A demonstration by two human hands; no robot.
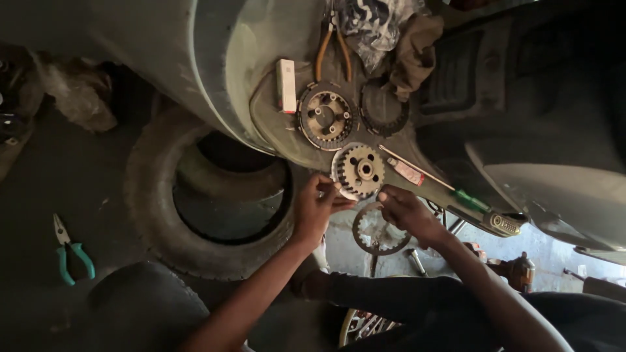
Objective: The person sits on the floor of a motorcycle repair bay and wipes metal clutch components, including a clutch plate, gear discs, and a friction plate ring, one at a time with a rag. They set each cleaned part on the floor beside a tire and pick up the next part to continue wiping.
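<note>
Under both hands (pixel 358 205), a toothed plate ring (pixel 378 233) lies half hidden.

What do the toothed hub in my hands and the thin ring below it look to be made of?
Toothed hub: likely cast metal, pale matte grey, with crisp teeth and bored holes. Thin ring: seemingly stamped steel plate, dark and dull, flat with a notched edge, possibly oily or friction-lined.

Round toothed metal hub (pixel 358 171), holes around its centre, lying flat at the panel edge, fingertips touching its rim
</note>
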